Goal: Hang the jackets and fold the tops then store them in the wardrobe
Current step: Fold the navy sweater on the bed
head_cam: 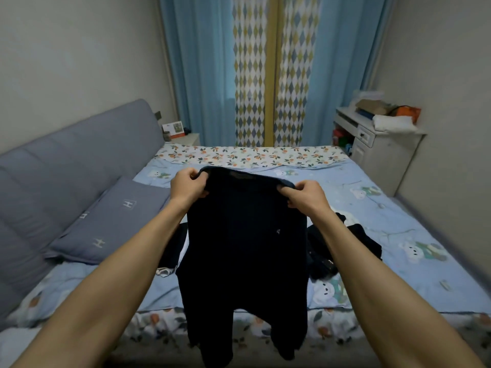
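Dark top [244, 235] hanging, perhaps by shoulders, both hands' fingers [198, 179] gripping it

Dark top [244, 235]: matt navy cloth, soft, thick rolled hem at the upper edge. Bed cover [398, 216]: smooth printed cotton-like cloth, pale blue, unglossy. Headboard [66, 160] and pillow [111, 221]: grey woven fabric, padded, matt. Curtains [202, 75]: thin blue cloth, slightly sheer, beside patterned fabric panels. Cabinet [385, 152]: white painted surface, smooth, dull sheen. Walls [66, 54]: plain, matt.
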`<action>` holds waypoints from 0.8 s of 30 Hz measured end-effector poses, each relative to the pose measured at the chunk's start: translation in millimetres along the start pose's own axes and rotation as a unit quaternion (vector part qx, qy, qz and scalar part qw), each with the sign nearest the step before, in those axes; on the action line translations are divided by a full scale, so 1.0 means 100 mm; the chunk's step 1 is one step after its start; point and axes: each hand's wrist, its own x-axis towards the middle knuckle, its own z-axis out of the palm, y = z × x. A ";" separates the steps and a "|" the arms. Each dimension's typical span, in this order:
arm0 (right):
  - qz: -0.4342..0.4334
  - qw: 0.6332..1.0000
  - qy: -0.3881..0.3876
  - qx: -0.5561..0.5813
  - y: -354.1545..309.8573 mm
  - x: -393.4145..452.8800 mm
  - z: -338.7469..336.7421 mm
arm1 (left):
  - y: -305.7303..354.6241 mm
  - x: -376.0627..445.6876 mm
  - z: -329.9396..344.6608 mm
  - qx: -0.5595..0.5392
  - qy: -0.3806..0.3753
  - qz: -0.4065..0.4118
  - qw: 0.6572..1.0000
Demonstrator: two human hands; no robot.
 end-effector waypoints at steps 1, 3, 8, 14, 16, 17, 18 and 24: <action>-0.004 0.999 -0.021 -0.038 0.03 -0.06 -0.02 | -0.02 -0.04 -0.02 0.010 -0.004 0.001 1.000; -0.027 0.994 -0.037 -0.103 0.15 -0.23 -0.02 | -0.07 -0.18 -0.03 0.009 -0.015 0.000 1.000; -0.085 0.969 0.042 -0.229 0.39 -0.46 0.04 | -0.25 -0.52 0.03 -0.026 -0.003 -0.039 0.999; 0.082 0.993 -0.085 0.009 0.67 -0.60 0.19 | -0.57 -0.82 0.03 -0.005 0.043 -0.037 0.998; 0.058 0.995 -0.073 0.043 0.76 -0.68 0.28 | -0.69 -0.88 0.02 -0.018 0.042 -0.069 0.997; 0.037 0.996 -0.071 0.048 0.79 -0.72 0.30 | -0.73 -0.90 0.02 -0.024 0.041 -0.088 0.995; 0.019 0.995 -0.083 0.059 0.82 -0.75 0.31 | -0.77 -0.92 0.01 -0.027 0.038 -0.110 0.993; -0.077 0.973 -0.162 -0.147 1.14 -0.92 0.34 | -0.95 -1.01 -0.06 -0.058 0.030 -0.149 0.987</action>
